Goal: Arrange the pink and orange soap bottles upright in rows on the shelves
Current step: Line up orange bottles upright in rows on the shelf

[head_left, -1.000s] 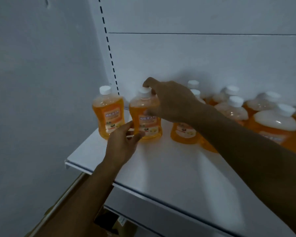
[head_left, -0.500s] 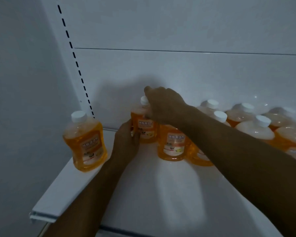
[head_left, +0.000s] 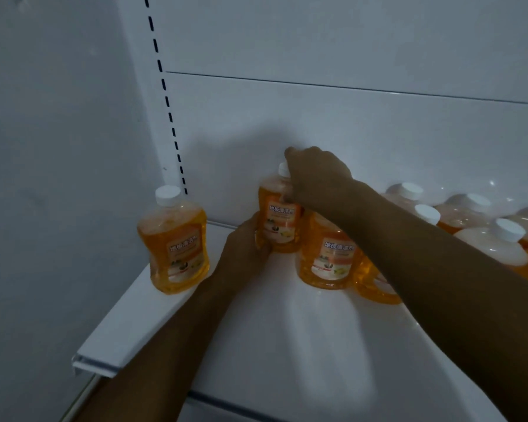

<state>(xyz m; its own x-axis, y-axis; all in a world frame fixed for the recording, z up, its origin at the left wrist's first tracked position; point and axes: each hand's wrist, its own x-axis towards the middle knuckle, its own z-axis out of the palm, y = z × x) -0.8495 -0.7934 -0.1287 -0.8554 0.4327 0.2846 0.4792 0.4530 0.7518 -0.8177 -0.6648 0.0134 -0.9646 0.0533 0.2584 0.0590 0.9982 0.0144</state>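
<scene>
The held bottle [head_left: 277, 219] stands upright near the shelf's [head_left: 141, 324] back edge, gripped at the cap by the right hand [head_left: 317, 178] from above and at the base by the left hand [head_left: 244, 245], axis vertical, beside a second bottle [head_left: 328, 254].

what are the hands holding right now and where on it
Both hold one upright orange plastic soap bottle at the shelf's back: the right hand grips its neck just under the white cap, while the left hand holds its lower left side near the base.
</scene>
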